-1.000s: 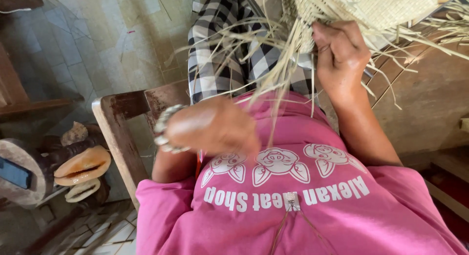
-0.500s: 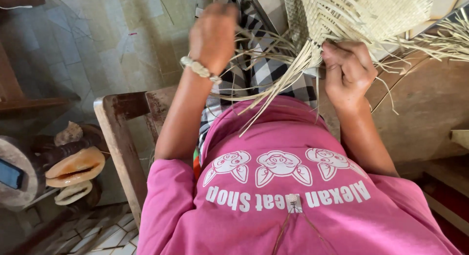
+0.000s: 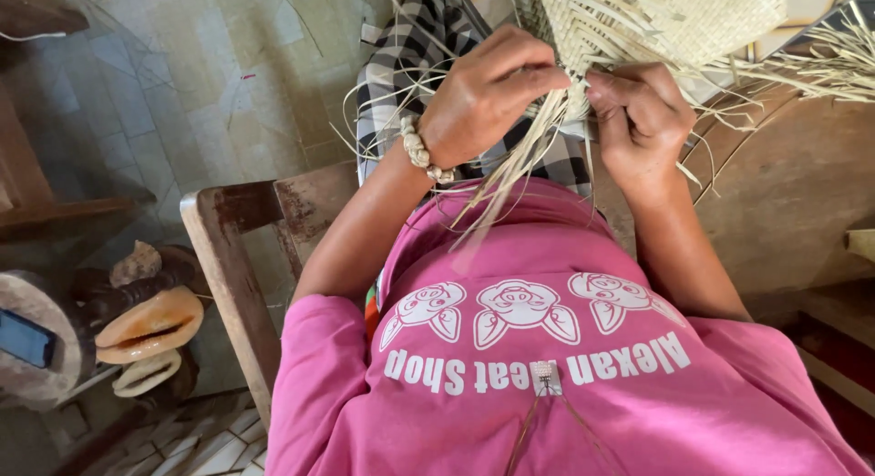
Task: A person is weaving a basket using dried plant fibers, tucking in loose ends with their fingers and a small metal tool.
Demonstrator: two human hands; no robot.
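Seated weaver seen from above. The left hand and right hand meet at the lower edge of a pale woven straw mat, fingertips almost touching; each hand is closed in a pinch on the loose straw strands where they leave the finished weave. The mat lies over the knees, on a black-and-white checked cloth, its unfinished fringe trailing down toward the pink shirt and fanning out to the right over a curved wooden surface. A bead bracelet circles the left wrist. A wooden chair frame borders the left side; beyond it lies open tiled floor, with large shells near the corner.
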